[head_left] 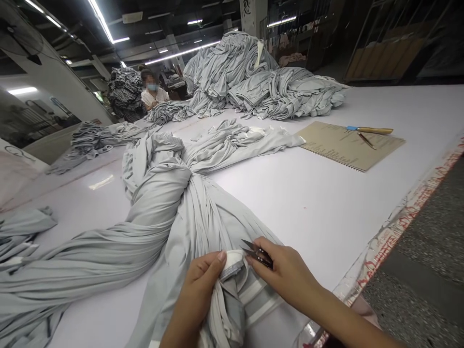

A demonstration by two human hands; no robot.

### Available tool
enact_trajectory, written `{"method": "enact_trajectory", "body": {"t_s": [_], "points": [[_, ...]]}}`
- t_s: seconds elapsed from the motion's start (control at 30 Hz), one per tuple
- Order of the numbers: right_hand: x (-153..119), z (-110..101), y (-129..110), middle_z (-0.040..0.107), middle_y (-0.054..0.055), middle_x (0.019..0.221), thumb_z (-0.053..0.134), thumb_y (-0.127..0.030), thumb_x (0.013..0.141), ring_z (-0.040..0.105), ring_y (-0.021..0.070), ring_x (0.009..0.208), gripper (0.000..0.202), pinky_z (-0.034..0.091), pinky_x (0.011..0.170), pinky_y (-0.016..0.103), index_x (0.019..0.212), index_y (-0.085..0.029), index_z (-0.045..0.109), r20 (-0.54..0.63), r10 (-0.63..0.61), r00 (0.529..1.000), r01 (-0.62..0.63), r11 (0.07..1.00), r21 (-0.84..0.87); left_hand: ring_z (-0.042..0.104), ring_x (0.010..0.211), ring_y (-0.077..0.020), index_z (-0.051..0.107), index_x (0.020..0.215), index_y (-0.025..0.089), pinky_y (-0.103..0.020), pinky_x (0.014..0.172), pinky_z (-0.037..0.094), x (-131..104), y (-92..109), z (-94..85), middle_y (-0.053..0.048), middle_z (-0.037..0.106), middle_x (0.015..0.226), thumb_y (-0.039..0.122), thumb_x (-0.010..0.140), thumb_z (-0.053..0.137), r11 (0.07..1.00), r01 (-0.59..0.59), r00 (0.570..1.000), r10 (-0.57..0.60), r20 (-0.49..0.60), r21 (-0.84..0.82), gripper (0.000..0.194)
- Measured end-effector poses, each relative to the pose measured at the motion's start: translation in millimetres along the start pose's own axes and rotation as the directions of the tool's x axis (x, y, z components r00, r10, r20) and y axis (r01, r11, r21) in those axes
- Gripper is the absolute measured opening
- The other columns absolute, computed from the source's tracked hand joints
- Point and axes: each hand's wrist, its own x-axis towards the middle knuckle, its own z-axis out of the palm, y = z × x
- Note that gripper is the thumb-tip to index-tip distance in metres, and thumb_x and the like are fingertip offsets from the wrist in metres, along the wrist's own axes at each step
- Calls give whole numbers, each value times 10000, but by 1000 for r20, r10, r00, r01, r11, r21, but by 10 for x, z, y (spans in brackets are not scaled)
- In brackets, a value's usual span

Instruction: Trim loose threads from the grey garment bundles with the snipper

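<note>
My left hand (203,280) pinches the white-edged end of a grey garment (234,266) between thumb and fingers, low in the middle of the head view. Just right of it, my right hand (279,266) is wrapped round small black thread snips (261,256). Their blades are apart and point left, close beside the held edge. The grey cloth runs up from my hands to a gathered, twisted knot (190,175), where a thick bundle (148,212) leads off to the left.
A large heap of grey garments (232,72) stands at the back of the white table (275,183). Brown cardboard (344,150) with a knife (373,129) and a pen (367,140) lies right. A person (152,92) is behind the table. The table edge runs along the right.
</note>
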Motion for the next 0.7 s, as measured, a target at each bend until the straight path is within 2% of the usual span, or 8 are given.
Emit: {"method": "enact_trajectory", "body": {"t_s": [0.1, 0.23, 0.33, 0.43, 0.7], "points": [[-94, -18, -19, 482, -63, 590, 507, -413, 901, 453, 139, 514, 193, 304, 497, 220, 824, -237, 522, 56, -36, 998, 35, 999, 24, 455, 560, -112, 606, 620, 129, -200, 512, 370, -4, -48, 15, -5, 543, 600, 488, 793, 645, 1000, -18, 1000, 18, -1, -25, 401], [-171, -23, -57, 513, -57, 597, 483, -407, 933, 495, 135, 533, 257, 308, 513, 216, 752, -228, 513, 117, -105, 988, 109, 994, -26, 469, 626, -127, 611, 632, 131, -207, 557, 396, -1, -59, 47, -11, 536, 643, 492, 812, 625, 997, -75, 996, 74, 40, 22, 403], [-179, -4, -68, 572, -48, 603, 498, -372, 935, 529, 140, 526, 204, 297, 517, 221, 805, -224, 550, 93, -173, 981, 184, 973, -138, 454, 646, -132, 589, 623, 135, -215, 583, 398, 4, -41, 66, -9, 506, 641, 480, 830, 604, 992, -99, 994, 96, 48, 79, 403], [-190, 7, -66, 568, -44, 568, 447, -338, 963, 534, 139, 505, 255, 293, 514, 224, 758, -219, 541, 65, -246, 967, 254, 945, -205, 429, 630, -127, 555, 615, 139, -218, 567, 380, 4, -34, 70, -5, 473, 636, 488, 837, 585, 987, -96, 995, 91, 42, 127, 415], [-256, 43, -33, 554, -52, 545, 473, -348, 953, 529, 141, 476, 242, 281, 493, 226, 751, -220, 507, 23, -257, 966, 252, 922, -293, 370, 586, -109, 521, 599, 143, -213, 537, 336, -17, -4, 93, 13, 435, 610, 502, 832, 576, 979, -112, 994, 108, 31, 172, 432]]}}
